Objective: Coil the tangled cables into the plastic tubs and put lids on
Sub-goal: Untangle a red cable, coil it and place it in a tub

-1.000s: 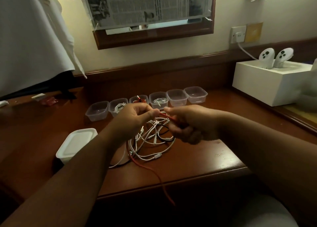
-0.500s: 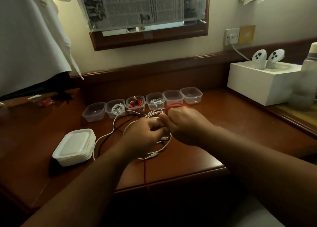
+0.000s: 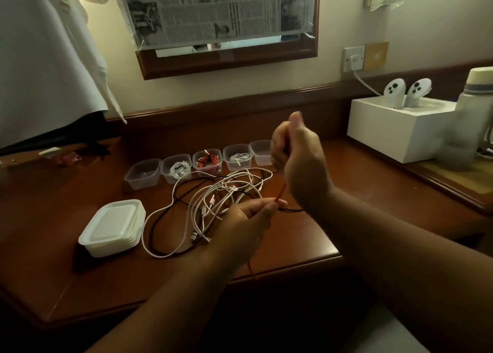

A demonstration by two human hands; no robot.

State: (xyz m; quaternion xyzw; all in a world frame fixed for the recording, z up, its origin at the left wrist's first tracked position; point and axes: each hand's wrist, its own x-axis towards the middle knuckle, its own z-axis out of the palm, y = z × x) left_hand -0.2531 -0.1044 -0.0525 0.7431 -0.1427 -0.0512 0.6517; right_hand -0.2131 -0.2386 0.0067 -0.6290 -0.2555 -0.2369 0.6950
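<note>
**Red cable stretched between two hands above the tangle**

Here both hands work over the wooden counter [image 3: 293, 246]. The left hand [image 3: 248, 219] hovers low, just above the near edge of the tangle [image 3: 213, 200], with thumb and fingertips pinching a thin red cable [image 3: 280, 192]. From that pinch the cable rises to the right hand [image 3: 296, 155], which is lifted higher with its fingers curled into a loose fist and the thumb pointing up; the cable seems to pass into that fist, though the grip itself is hidden behind the back of the hand. A further length of red cable drops from under the left hand over the counter's front edge.

The tangle of white and black cables lies loose on the counter, between the hands and a row of clear tubs [image 3: 144, 172]. Five tubs show, side by side along the back. From the left: the first is bare inside, the second [image 3: 177, 167] holds a white coil, the third [image 3: 208, 162] a red coil, the fourth [image 3: 238, 156] another white coil, and the fifth [image 3: 260, 151] is partly hidden by the right hand. None has a lid on.

A stack of white lids [image 3: 113, 227] sits left of the tangle, apart from the tubs.

On the right, a white box [image 3: 394, 131] carries two white controllers [image 3: 394, 91], with a bottle [image 3: 472, 118] just beside it. A newspaper-covered mirror [image 3: 226, 27] hangs on the wall, and pale cloth [image 3: 45, 54] hangs at the left.
</note>
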